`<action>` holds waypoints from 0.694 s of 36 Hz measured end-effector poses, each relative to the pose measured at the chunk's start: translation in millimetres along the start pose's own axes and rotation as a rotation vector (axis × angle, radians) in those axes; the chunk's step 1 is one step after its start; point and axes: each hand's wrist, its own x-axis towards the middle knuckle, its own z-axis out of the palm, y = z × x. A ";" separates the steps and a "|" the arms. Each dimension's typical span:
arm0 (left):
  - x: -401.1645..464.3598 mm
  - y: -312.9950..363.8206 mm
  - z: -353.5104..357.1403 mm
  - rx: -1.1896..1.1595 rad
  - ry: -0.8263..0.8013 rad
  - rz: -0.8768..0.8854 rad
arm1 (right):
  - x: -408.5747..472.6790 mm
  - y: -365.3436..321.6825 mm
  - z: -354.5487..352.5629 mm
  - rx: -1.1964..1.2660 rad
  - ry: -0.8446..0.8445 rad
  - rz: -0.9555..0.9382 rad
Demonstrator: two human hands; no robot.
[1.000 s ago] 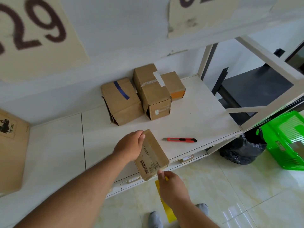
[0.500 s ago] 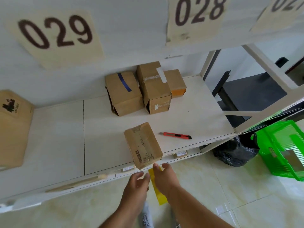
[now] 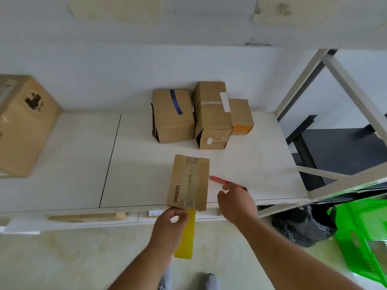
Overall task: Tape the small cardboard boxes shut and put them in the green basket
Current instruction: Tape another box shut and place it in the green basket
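- box (image 3: pixel 189 183) lies at the shelf's (image 3: pixel 261 160) front edge, just beyond the left hand (image 3: pixel 168 228), whose fingers pinch the yellow tape (image 3: pixel 185 237).
- right hand (image 3: pixel 236 203), fingers loosely spread, reaches the knife (image 3: pixel 219 180).
- box looks light and stiff; hold its long sides.

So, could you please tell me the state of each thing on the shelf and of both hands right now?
Barcoded box: lying flat at the shelf's front edge, yellow tape hanging off its near end.
Left hand: pinching the tape top.
Right hand: open, reaching over the red cutter.
Three boxes: clustered against the wall.
Green basket: on the floor; contents unclear.
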 end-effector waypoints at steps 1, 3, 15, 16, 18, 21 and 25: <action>0.7 -0.9 0.5 0.018 0.009 0.036 | 14.7 1.9 -3.9 -0.046 0.054 -0.033; 3.2 -4.1 1.5 0.032 0.018 0.066 | 38.9 4.9 -7.4 -0.192 0.066 -0.097; 11.1 -6.1 12.3 -0.137 0.032 0.033 | 72.5 21.7 16.4 -0.350 0.064 -0.138; 11.0 -5.8 13.4 -0.143 0.029 0.030 | 70.2 23.3 13.6 -0.265 0.063 -0.103; 10.7 -5.8 15.7 -0.146 0.020 0.020 | 55.9 24.3 7.0 0.006 0.104 -0.073; 8.9 -3.0 18.6 -0.142 0.014 -0.001 | 12.2 18.0 -0.5 0.392 0.180 -0.183; 8.0 -3.0 22.0 -0.107 0.024 -0.005 | -23.9 9.9 8.8 0.199 -0.008 -0.458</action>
